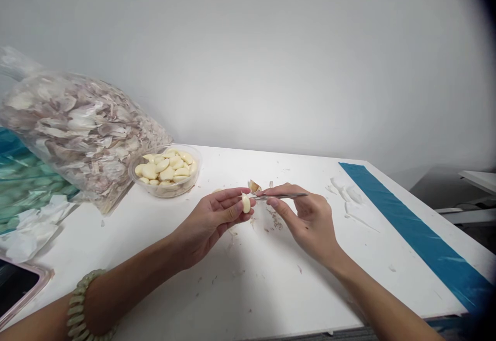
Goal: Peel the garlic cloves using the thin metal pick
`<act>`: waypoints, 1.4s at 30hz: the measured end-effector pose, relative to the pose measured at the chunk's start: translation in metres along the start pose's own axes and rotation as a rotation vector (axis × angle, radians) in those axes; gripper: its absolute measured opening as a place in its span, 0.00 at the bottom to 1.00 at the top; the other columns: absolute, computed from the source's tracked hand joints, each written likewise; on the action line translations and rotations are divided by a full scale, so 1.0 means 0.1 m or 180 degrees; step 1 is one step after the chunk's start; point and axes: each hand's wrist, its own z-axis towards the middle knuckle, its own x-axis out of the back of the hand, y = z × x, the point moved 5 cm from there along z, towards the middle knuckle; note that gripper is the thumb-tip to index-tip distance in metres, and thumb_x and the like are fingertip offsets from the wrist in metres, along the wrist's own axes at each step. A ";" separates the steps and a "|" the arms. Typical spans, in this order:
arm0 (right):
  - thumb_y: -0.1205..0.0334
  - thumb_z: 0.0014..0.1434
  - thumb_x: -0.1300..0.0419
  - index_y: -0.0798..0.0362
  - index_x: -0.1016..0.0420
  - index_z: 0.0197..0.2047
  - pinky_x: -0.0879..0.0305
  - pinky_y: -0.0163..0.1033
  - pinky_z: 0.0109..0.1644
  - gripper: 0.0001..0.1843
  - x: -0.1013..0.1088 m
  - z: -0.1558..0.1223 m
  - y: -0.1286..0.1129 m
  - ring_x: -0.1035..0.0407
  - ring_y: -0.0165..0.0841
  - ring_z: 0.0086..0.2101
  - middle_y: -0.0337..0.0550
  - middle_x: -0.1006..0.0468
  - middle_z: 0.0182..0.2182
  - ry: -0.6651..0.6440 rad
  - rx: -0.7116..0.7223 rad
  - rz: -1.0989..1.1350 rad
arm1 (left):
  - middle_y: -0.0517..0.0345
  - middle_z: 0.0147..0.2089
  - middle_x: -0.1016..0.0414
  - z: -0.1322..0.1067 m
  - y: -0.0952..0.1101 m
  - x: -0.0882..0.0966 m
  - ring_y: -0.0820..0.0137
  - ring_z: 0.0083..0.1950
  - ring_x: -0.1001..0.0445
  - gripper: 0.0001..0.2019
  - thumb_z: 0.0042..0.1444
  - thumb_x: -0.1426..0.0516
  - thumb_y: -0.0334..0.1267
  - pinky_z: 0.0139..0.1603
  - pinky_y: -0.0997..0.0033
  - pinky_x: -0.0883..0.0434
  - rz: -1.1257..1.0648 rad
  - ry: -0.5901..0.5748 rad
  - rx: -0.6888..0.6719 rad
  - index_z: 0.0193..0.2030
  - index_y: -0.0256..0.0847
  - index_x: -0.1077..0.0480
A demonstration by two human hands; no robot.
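My left hand (219, 217) pinches a peeled garlic clove (246, 203) between thumb and fingers, above the middle of the white table (186, 294). In my right hand (310, 219) is a pair of slim metal tweezers (289, 195), held nearly level with the tips pointing left. The tips reach the upper right side of the clove; whether they grip it I cannot tell. Just behind the hands lies a brownish piece of garlic skin (253, 186). Small skin crumbs (276, 220) are scattered on the table below the tweezers.
A clear round tub (166, 190) of peeled cloves stands back left, beside a large bag of garlic skins (89, 129). Farther left are a blue-green bag (23, 186), crumpled tissue (36, 227) and a pink-edged device (19, 284). Blue tape (403, 227) runs along the right; pale skins (349, 194) lie near it.
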 end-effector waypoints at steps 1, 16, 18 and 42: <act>0.67 0.58 0.41 0.49 0.23 0.38 0.29 0.44 0.42 0.07 0.01 0.00 0.00 0.25 0.34 0.36 0.40 0.19 0.35 0.0050 -0.0016 0.0055 | 0.59 0.38 0.24 0.00 0.00 0.01 0.77 0.40 0.29 0.12 0.50 0.37 0.35 0.50 0.74 0.34 -0.0018 0.0037 -0.0003 0.43 0.42 0.25; 0.67 0.57 0.40 0.48 0.23 0.39 0.28 0.44 0.43 0.07 0.07 0.01 0.02 0.25 0.36 0.39 0.40 0.19 0.36 0.0341 -0.0119 0.0230 | 0.59 0.32 0.26 0.02 0.01 0.09 0.76 0.35 0.27 0.08 0.48 0.37 0.40 0.43 0.75 0.31 0.0158 0.0449 -0.0086 0.30 0.37 0.26; 0.68 0.57 0.40 0.47 0.22 0.39 0.28 0.46 0.45 0.08 0.06 0.02 0.02 0.26 0.37 0.42 0.41 0.20 0.38 0.0252 -0.0063 0.0065 | 0.59 0.32 0.25 0.03 0.01 0.11 0.75 0.37 0.27 0.09 0.46 0.35 0.40 0.44 0.75 0.30 0.0124 0.0532 -0.0132 0.29 0.37 0.27; 0.60 0.59 0.41 0.51 0.24 0.39 0.25 0.43 0.46 0.07 -0.14 -0.01 0.15 0.24 0.34 0.38 0.44 0.20 0.39 -0.0429 -0.1018 0.1185 | 0.57 0.36 0.20 -0.08 0.16 0.09 0.69 0.40 0.25 0.08 0.41 0.33 0.39 0.42 0.71 0.29 0.1074 0.1104 -0.1152 0.30 0.40 0.23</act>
